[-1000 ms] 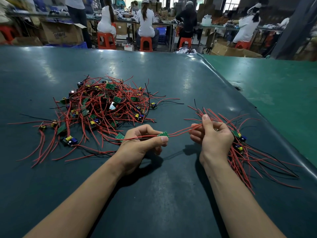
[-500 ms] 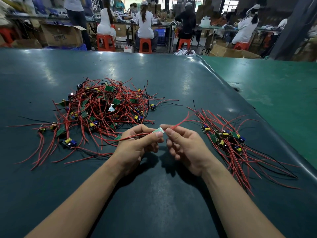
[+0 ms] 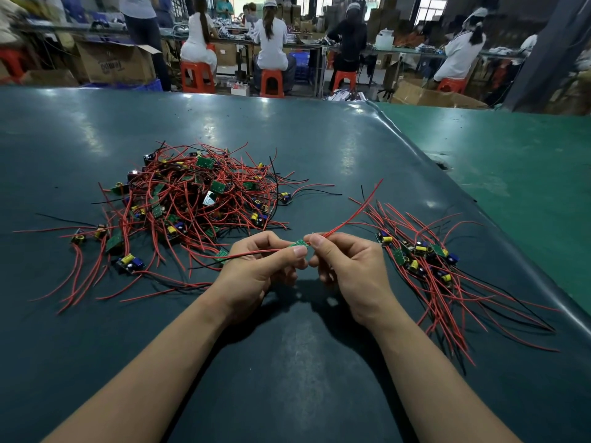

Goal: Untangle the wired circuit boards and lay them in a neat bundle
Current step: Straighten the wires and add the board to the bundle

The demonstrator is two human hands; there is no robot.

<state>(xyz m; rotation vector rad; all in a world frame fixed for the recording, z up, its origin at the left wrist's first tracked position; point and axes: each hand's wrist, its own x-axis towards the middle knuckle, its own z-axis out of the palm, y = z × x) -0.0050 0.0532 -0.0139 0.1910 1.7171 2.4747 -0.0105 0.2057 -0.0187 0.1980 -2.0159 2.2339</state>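
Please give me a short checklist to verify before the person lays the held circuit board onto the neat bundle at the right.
1. Small green board pinched by left hand: ok.
2. Right hand pinches the board's red wire: ok.
3. Left-side wires free of the tangled pile: cannot tell; they run toward it.
4. Neat bundle lies within reach on the right: ok.
5. Bare table under the hands: ok.

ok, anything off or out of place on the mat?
Nothing damaged or spilled. The tangled heap of red-wired green circuit boards is unsorted, with stray wires and a few boards splayed to its left. The sorted bundle lies roughly aligned. Left hand and right hand pinch one small green board.
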